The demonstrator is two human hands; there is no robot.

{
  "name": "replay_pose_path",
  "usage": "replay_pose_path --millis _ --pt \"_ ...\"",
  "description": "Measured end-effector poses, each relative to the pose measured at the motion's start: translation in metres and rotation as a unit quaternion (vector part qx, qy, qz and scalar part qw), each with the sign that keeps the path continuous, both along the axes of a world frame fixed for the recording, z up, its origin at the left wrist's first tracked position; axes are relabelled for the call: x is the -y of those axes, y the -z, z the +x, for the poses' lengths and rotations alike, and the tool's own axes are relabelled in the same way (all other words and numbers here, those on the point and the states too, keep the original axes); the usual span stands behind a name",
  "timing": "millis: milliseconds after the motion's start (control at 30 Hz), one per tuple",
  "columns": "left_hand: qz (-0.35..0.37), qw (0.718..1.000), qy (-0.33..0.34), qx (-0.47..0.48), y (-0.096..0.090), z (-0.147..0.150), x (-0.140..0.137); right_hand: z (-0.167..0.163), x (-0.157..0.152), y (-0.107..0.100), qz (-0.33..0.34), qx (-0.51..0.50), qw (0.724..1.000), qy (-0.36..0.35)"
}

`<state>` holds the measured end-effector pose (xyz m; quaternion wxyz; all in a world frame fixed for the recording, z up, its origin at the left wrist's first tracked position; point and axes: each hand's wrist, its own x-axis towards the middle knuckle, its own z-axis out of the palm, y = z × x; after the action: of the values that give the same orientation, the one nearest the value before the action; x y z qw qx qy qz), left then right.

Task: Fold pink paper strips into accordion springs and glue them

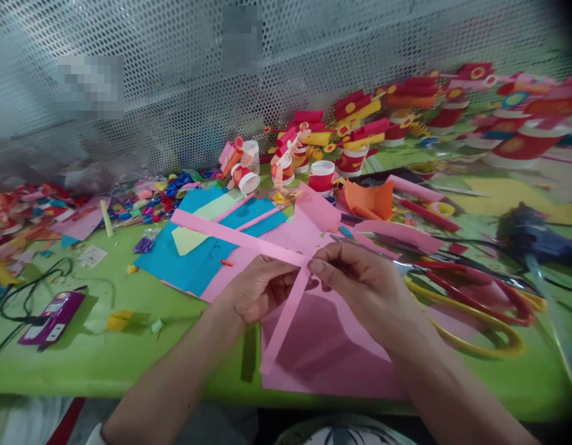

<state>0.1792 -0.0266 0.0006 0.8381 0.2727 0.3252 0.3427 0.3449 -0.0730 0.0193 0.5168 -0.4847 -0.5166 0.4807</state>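
Note:
Two pink paper strips meet between my hands. The wider pink strip reaches up to the left, while the narrower pink strip slants down toward me. My right hand pinches them where their ends come together, thumb and forefinger closed. Just below the wider strip, my left hand is curled with the paper at its fingertips; part of its grip is hidden. Under both hands lie pink paper sheets. Blue paper with a pale green piece on it lies to the left.
Red-handled scissors and yellow-handled scissors lie to my right, near a glue gun. Decorated red cups line the back by a perforated metal panel. A purple device with a cable sits left on the green table.

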Motion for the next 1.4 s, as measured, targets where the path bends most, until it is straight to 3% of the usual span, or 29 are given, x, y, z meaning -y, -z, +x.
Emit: replay_pose_path --millis 267,433,600,867,1033,1267,1400 --pt "0.074 0.997 0.000 -0.035 0.007 0.001 -0.001 0.002 0.001 0.000 0.004 0.067 0.998 0.020" --pt "0.173 0.976 -0.056 -0.118 0.000 0.001 -0.001 0.003 0.000 0.004 0.000 0.107 0.994 0.035" --pt "0.297 0.931 -0.079 -0.197 -0.006 0.003 0.003 0.003 0.000 0.005 -0.007 0.094 0.994 0.049" --pt "0.461 0.820 -0.085 -0.328 -0.009 0.005 0.013 0.005 -0.002 0.004 -0.017 0.078 0.996 0.045" --pt "0.486 0.791 -0.084 -0.363 -0.010 0.004 0.016 0.006 -0.005 0.009 -0.006 0.056 0.998 0.022" --pt "0.458 0.807 -0.169 -0.332 -0.008 0.005 0.018 0.003 -0.003 0.010 -0.005 -0.056 0.995 -0.077" --pt "0.442 0.808 -0.215 -0.325 -0.008 0.008 0.023 -0.008 0.004 0.000 -0.018 -0.050 0.998 -0.027"
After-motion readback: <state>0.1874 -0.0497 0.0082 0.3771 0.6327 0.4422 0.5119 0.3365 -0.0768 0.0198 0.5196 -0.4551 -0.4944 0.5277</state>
